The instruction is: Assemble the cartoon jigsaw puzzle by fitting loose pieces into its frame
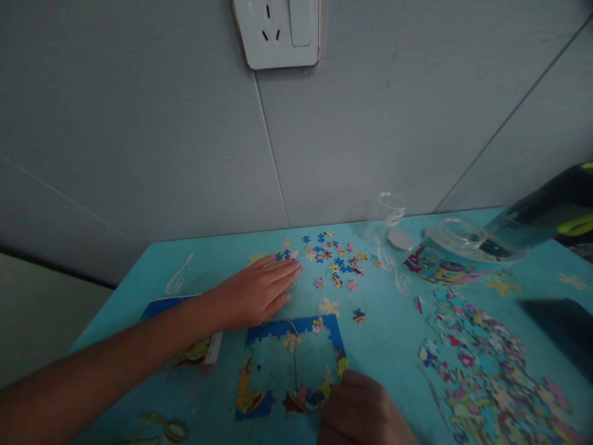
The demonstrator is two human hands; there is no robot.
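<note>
My left hand [259, 287] lies flat with fingers stretched out, reaching over a few jigsaw pieces [283, 254] at the left of a loose group. More small jigsaw pieces [340, 262], blue, pink and yellow, are scattered just right of its fingertips. In front of me is a partly assembled jigsaw puzzle [340, 337], a blue-edged frame of joined pieces with an open middle. By its lower right corner, my right hand [365, 411] is closed, knuckles up; its fingertips are hidden. A single piece [359, 316] sits apart, right of the puzzle.
A big heap of jigsaw pieces [500, 377] covers the right side. Behind it are a clear printed jar [445, 259], a white lid [401, 240] and a clear cup [391, 207]. A picture sheet [215, 347] lies under my left forearm. The wall carries a socket [278, 31].
</note>
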